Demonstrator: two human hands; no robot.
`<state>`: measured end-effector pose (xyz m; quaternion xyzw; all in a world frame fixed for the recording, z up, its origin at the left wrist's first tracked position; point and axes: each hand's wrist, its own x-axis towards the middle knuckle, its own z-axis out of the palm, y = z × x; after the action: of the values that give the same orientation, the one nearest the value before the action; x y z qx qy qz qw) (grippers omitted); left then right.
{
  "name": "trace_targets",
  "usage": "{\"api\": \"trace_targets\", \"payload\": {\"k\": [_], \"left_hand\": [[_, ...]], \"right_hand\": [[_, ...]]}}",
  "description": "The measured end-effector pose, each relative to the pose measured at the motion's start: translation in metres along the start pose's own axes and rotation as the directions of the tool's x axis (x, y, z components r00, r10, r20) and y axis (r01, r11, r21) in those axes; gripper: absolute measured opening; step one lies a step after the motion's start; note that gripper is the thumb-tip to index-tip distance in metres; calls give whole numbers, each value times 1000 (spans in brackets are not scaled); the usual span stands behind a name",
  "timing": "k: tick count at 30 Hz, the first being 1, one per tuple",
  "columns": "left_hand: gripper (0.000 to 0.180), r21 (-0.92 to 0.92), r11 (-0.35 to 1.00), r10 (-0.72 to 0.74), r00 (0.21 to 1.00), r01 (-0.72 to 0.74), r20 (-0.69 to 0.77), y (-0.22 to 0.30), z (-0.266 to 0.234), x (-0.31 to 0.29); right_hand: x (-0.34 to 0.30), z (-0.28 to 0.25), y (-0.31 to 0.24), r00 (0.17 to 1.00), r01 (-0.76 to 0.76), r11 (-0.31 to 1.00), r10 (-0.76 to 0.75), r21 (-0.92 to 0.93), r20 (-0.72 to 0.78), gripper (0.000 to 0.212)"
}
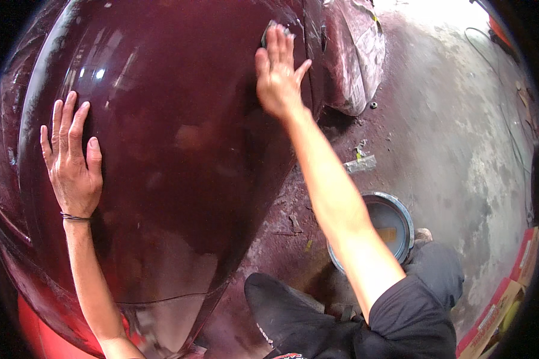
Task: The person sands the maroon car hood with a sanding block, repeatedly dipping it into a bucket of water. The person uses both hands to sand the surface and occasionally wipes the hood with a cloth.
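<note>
A dark maroon, glossy car body panel [179,179] fills the left and middle of the view. My left hand [75,161] rests on it at the left, fingers apart and palm down, holding nothing. A thin dark band circles that wrist. Farther off, near the panel's right edge, my right hand [281,78] presses a small grey sanding pad [269,31] onto the surface. Its fingers are stretched over the pad and hide most of it; the thumb side and little finger stick out.
A round bucket [408,224] with a blue-grey rim stands beneath my right forearm. Dusty sheeting [356,54] hangs by the panel's far right edge. Tape scraps [360,163] lie on the stained concrete floor [443,149]. Red boxes [491,317] line the lower right; a cable runs at far right.
</note>
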<state>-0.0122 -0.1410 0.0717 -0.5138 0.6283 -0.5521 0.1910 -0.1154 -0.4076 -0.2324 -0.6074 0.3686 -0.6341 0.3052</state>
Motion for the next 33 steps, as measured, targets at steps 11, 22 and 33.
{"api": "trace_targets", "payload": {"k": [11, 22, 33], "left_hand": [[54, 39, 999, -14, 1000, 14, -5, 5, 8, -1], [53, 40, 999, -20, 999, 19, 28, 3, 2, 1], [53, 40, 999, -22, 999, 21, 47, -2, -10, 6]], "right_hand": [[-143, 12, -24, 988, -23, 998, 14, 56, 155, 66], [-81, -7, 40, 988, -103, 995, 102, 10, 115, 62], [-26, -16, 67, 990, 139, 989, -141, 56, 31, 60]]}}
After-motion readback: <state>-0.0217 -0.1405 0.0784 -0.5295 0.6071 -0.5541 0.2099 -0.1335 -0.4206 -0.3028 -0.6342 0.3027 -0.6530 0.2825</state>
